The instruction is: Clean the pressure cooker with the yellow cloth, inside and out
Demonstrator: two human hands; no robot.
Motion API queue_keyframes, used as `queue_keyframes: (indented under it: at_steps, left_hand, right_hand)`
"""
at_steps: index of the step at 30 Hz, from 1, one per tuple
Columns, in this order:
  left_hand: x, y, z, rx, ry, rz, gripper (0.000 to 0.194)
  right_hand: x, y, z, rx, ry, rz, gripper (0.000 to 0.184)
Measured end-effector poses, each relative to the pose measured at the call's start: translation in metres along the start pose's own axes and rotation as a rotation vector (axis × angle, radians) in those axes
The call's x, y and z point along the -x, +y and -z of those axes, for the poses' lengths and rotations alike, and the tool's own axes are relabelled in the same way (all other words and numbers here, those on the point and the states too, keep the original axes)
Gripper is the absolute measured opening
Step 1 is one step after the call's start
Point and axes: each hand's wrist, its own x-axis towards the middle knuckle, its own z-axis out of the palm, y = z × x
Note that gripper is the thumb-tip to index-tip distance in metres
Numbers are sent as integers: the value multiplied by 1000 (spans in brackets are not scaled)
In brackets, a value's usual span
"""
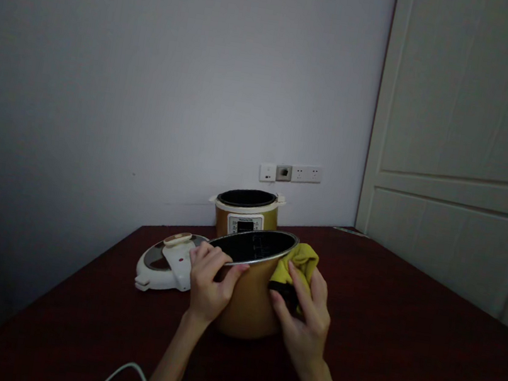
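A gold inner pot with a dark inside stands tilted on the dark red table. My left hand grips its near left rim, fingers curled over the edge. My right hand presses a yellow cloth against the pot's right outer side. Behind the pot stands the gold cooker body with a control panel, its top uncovered. The white cooker lid lies flat on the table to the left.
A white cord curls over the table's near edge at the bottom left. Wall sockets sit on the grey wall behind the cooker. A white door closes off the right side.
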Motion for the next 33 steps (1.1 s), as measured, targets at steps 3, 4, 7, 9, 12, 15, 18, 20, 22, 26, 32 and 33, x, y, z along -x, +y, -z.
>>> queue_keyframes:
  at_steps: [3,4,7,9,12,15,18,20,22,26,32,33]
  left_hand:
    - [-11,4,8,-8,17,21,29]
    - [-14,5,9,-11,21,21,29]
    - [-19,4,11,-14,23,24,27]
    - [-19,3,11,-10,23,27,27]
    - [-19,1,10,-12,42,22,27]
    - [-18,-1,10,-34,60,18,27]
    - [-18,-2,11,-31,74,2,28]
    - [-18,-4,13,-11,96,1,28]
    - [-17,-7,16,19,123,17,27]
    - [-15,-16,23,89,163,65,27]
    - [-15,-29,32,167,211,125,32]
    - [-16,-29,32,169,208,128,32]
  right_hand:
    - [-15,-18,0,79,8,189,58]
    - [-19,-25,-1,98,-3,237,53]
    - [-27,-41,-3,112,-78,357,29]
    - [-32,-48,-5,96,-136,432,18]
    - [-40,-45,-9,49,-185,462,18]
    - [-45,-32,-13,-36,-151,371,21]
    - [-46,-23,-16,-131,-81,292,25]
    - [-47,-20,-17,-191,-34,238,27]
    - [-50,-18,-17,-249,19,153,27]
    - [-65,-2,-15,-345,31,-195,19]
    - [-74,16,-11,-422,-39,-622,27]
    - [-72,14,-11,-412,-9,-616,27]
